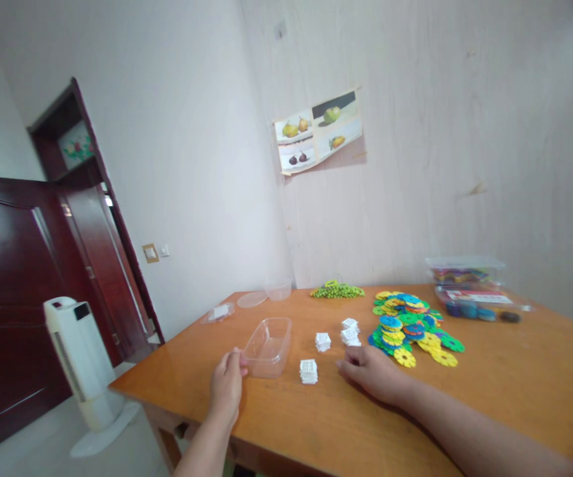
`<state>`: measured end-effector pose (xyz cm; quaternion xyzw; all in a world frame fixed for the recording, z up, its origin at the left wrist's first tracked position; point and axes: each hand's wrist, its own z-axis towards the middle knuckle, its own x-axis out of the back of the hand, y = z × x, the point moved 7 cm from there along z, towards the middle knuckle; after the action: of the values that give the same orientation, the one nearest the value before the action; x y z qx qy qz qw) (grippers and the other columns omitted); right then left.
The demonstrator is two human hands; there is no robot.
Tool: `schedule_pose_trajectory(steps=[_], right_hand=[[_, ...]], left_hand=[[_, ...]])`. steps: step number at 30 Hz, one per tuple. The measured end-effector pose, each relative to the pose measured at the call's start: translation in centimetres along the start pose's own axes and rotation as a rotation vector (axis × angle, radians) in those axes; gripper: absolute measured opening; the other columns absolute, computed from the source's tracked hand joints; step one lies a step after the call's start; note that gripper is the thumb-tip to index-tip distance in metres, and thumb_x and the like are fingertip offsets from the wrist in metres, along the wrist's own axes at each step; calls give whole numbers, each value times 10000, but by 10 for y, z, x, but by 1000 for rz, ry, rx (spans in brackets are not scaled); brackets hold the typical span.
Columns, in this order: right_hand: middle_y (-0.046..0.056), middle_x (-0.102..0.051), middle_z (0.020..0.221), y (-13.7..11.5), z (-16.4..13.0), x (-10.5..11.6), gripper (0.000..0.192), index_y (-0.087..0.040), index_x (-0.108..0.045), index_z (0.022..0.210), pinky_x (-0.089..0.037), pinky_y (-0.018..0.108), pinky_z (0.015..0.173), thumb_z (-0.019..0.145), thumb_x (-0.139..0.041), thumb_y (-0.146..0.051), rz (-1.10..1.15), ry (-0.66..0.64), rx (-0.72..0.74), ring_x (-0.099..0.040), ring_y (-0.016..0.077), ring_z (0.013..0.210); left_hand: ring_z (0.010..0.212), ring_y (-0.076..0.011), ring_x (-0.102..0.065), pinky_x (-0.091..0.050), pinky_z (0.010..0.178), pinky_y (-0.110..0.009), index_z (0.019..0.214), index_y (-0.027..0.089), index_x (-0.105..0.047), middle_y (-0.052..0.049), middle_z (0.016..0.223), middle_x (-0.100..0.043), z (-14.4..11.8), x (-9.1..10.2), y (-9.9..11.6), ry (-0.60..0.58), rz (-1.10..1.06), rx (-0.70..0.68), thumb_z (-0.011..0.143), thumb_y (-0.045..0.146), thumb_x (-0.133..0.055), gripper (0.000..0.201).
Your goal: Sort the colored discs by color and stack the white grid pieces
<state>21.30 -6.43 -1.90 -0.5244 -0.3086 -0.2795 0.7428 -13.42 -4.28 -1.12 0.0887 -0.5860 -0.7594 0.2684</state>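
Far left, off the table: a dark red door (8,291) stood open, a white tower fan (80,358) on the floor beside it. The wooden table (515,384) began just right of the fan. Left hand (226,384) rested at the near corner of a clear plastic container (267,344), thumb and fingers closed lightly on its rim; container lay empty and upright, near the table's front edge. Judged it light, thin-walled, somewhat flexible and smooth, likely to slide on the varnished top; the rim or a corner looked the surest hold. Behind it, toward the wall: a small clear lid holding something white (218,313), a round clear lid (252,299) and a clear cup (279,289). Right of the container, four small white block stacks (309,371) sat apart from one another; these looked light and rigid, apt to be pinched by their sides. Right hand (373,374) lay knuckles-up on the table just below the rightmost stacks, fingers curled; could not tell whether it pinched anything. Further right: a green bead-like heap (337,290) by the wall, a spread of colourful plastic discs (410,328), then a clear box of coloured pieces (466,271). A fruit poster (318,130) hung on the wall above.
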Motion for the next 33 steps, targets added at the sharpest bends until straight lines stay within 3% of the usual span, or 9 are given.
schedule_pose_trajectory(steps=[4, 7, 19, 27, 33], right_hand=[[-13, -532, 612, -1, 0, 0, 288, -182, -503, 628, -286, 253, 545, 837, -516, -379, -43, 6, 2, -464, 125, 591], [-14, -533, 616, -1, 0, 1, 290, -183, -498, 630, -281, 252, 545, 840, -515, -382, -60, 12, 10, -468, 124, 594], [-6, -566, 623, 0, -2, -1, 295, -184, -517, 640, -291, 248, 545, 855, -503, -386, -64, 8, 37, -484, 125, 595], [-4, -571, 623, 0, -2, 0, 312, -185, -510, 633, -289, 251, 541, 852, -503, -407, -75, -1, 30, -501, 131, 599], [1, -584, 634, -2, -2, 1, 308, -186, -521, 632, -295, 251, 544, 845, -509, -408, -74, -7, 24, -497, 134, 602]], left_hand=[[761, -227, -689, -509, 772, -353, 1051, 117, -655, -115, 856, -728, -2, -2, -4, -19, -60, 48, 804, 574, -441, 563], [736, -228, -686, -504, 772, -355, 1107, 97, -646, -119, 820, -731, -3, -4, -3, -42, -60, 50, 808, 594, -423, 621], [617, -220, -629, -467, 630, -329, 994, 101, -674, -75, 629, -675, -3, -3, -3, -31, 13, 11, 800, 691, -386, 684], [686, -222, -649, -479, 724, -348, 1014, 101, -677, -92, 735, -706, -6, -8, 1, -73, -92, 13, 772, 710, -463, 689], [702, -206, -623, -476, 670, -299, 791, 145, -652, -57, 714, -665, -10, -14, 5, -150, -87, -42, 735, 660, -582, 523]])
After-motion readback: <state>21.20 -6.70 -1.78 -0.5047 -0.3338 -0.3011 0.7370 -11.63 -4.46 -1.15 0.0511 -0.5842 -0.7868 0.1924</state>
